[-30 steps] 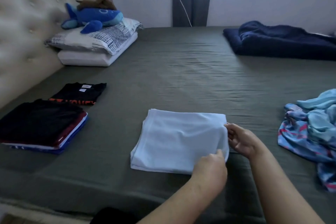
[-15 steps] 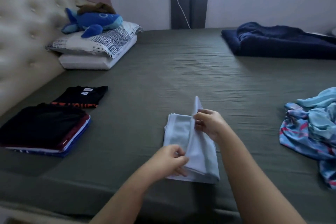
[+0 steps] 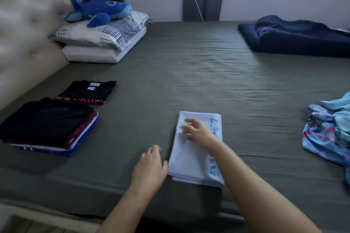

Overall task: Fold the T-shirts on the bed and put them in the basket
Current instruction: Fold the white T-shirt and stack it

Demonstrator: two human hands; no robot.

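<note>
Now pale-blue folded cotton T-shirt (image 3: 191, 159) is lying on olive bed sheet (image 3: 189, 73), long axis running away from viewer; right hand (image 3: 197, 130) resting spread on it, left hand (image 3: 150, 168) relaxed beside it.

- A white T-shirt (image 3: 191, 159) with blue lettering along its right edge is lying folded into a narrow rectangle near the front edge of the bed (image 3: 189, 73).
- A stack of folded T-shirts (image 3: 47, 125), black on top with maroon, white and blue below, is sitting at the left.
- A folded black T-shirt (image 3: 89, 91) with orange lettering is lying just behind the stack.
- A crumpled blue patterned pile (image 3: 329, 134) is lying unfolded at the right.
</note>
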